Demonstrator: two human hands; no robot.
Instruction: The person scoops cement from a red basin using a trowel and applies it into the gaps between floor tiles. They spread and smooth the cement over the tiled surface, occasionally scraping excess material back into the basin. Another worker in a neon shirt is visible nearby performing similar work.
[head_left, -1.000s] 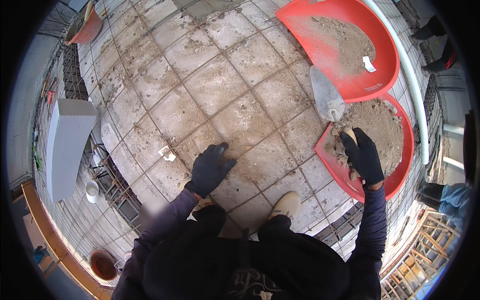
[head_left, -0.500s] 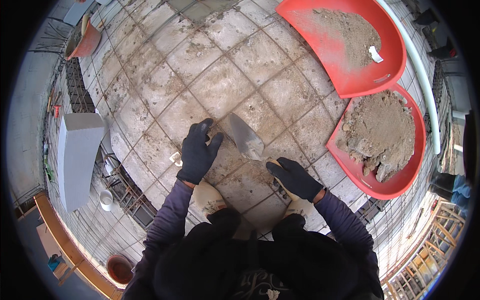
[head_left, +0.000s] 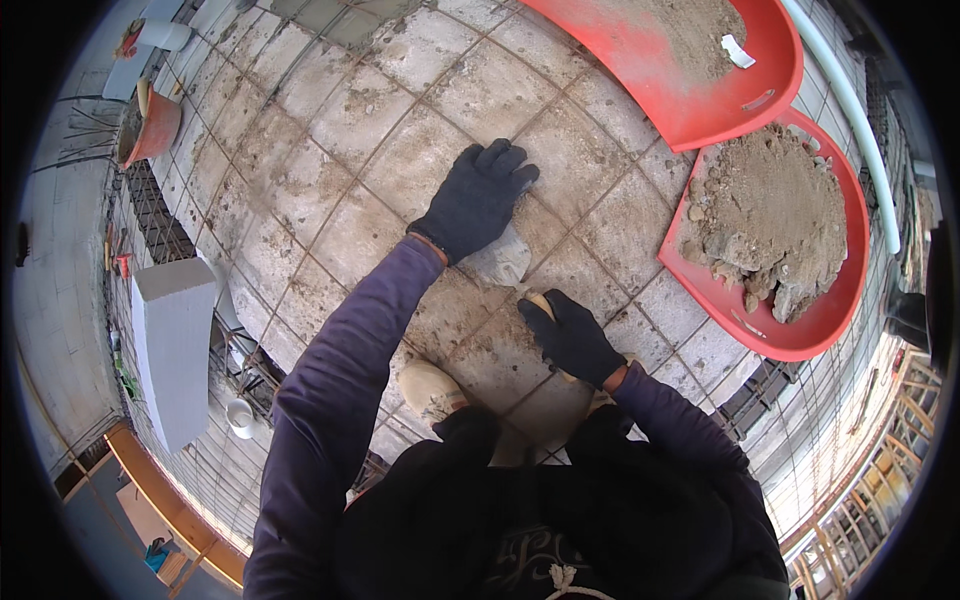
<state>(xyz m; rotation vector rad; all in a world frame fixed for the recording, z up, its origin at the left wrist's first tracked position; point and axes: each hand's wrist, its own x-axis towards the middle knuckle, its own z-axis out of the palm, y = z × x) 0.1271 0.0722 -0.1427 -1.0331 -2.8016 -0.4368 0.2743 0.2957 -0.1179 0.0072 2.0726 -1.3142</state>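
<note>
My right hand (head_left: pixel 570 340), in a black glove, is closed round the wooden handle of a trowel (head_left: pixel 500 262). The trowel's grey blade lies low over the dusty slab, pointing away from me. My left hand (head_left: pixel 475 200), gloved in black too, reaches out beyond it with fingers apart and bent downward, near the rebar mesh (head_left: pixel 560 95). It covers the far part of the blade. Whether its fingertips touch the slab or a bar is hidden.
Two red plastic trays stand at the right: the far tray (head_left: pixel 690 110) holds sandy dirt and a white scrap, the near tray (head_left: pixel 850 270) rubble. Leftward are a light grey block (head_left: pixel 175 360), a white cup (head_left: pixel 240 418) and an orange bucket (head_left: pixel 158 130). A pale pipe (head_left: pixel 850 110) curves behind the trays.
My left hand has moved forward and right, from beside the trowel to over its blade. My right hand still grips the handle, slightly further left. The view has shifted a little.
</note>
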